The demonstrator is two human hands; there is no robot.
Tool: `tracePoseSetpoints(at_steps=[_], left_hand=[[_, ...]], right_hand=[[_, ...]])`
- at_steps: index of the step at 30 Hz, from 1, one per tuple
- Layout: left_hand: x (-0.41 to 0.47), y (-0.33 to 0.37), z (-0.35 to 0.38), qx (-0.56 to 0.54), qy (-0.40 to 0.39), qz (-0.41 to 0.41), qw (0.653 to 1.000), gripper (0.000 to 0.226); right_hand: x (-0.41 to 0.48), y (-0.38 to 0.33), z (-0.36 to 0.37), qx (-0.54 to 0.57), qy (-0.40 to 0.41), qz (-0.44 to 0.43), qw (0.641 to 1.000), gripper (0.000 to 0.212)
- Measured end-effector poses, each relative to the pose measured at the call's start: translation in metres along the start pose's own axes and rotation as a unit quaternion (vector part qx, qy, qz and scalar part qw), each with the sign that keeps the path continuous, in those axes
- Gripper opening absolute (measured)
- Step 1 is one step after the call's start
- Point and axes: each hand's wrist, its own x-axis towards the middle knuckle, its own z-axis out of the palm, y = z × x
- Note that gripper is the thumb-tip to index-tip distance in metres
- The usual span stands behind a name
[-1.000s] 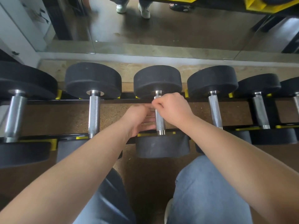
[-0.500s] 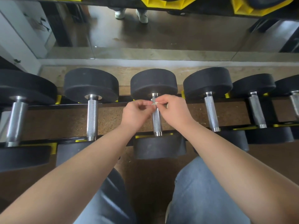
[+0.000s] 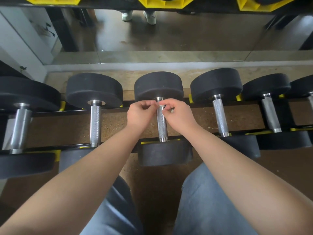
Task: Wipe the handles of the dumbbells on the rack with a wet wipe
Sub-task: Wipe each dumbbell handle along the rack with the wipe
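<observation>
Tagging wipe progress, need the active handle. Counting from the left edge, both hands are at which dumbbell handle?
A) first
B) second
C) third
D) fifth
C: the left hand and right hand meet at the far end of the third handle, where they appear to pinch a small white wet wipe.

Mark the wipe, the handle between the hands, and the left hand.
wipe [image 3: 160, 105]: head view, on the visible white scrap.
handle [image 3: 162, 123]: head view, on the knurled middle of the bar.
left hand [image 3: 139, 114]: head view, on the back of the hand.
</observation>
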Motion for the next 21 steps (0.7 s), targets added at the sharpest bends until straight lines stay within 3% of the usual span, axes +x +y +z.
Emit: tracePoseSetpoints(at_steps=[5, 9, 13, 17, 21], left_hand=[[-0.002, 0.002, 0.002, 0.061, 0.001, 0.014, 0.998, 0.004], [-0.011, 0.002, -0.002, 0.106, -0.016, -0.012, 0.994, 0.010], [-0.029, -0.008, -0.007, 0.024, -0.029, -0.075, 0.996, 0.009], [-0.014, 0.001, 0.005, -0.074, 0.034, -0.082, 0.993, 0.011], [-0.002, 0.005, 0.004, -0.024, 0.048, -0.053, 0.997, 0.008]], right_hand=[[-0.006, 0.001, 0.003, 0.019, 0.014, -0.002, 1.000, 0.033], [-0.009, 0.001, -0.001, 0.035, 0.020, 0.028, 0.999, 0.037], [-0.012, 0.002, -0.001, 0.036, -0.001, 0.046, 0.998, 0.035], [-0.009, 0.006, 0.003, 0.036, 0.016, 0.040, 0.998, 0.031], [-0.011, 0.007, 0.004, -0.032, 0.040, -0.023, 0.998, 0.029]])
